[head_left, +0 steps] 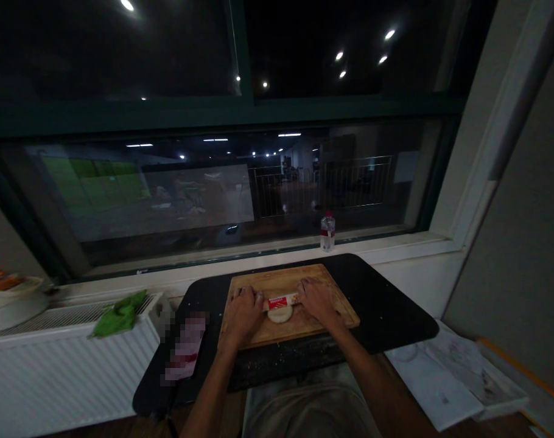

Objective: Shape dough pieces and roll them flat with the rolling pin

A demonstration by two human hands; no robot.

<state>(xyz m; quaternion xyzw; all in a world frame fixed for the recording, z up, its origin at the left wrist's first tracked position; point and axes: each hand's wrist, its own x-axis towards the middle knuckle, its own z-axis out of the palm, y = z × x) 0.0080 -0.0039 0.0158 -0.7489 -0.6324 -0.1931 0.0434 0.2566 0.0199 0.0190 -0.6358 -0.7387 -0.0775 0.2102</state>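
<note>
A wooden cutting board (332,291) lies on a small black table (386,304). On the board sits a flat round piece of pale dough (279,314). Across it lies a roller wrapped in a red and white label (281,300). My left hand (243,309) presses on the roller's left end with fingers curled over it. My right hand (316,299) presses on its right end the same way.
A water bottle (327,232) stands on the window sill behind the table. A white radiator (53,359) at the left carries a green cloth (120,314) and a white bowl (12,301). A blurred packet (185,347) lies on the table's left part. Papers (450,377) lie at lower right.
</note>
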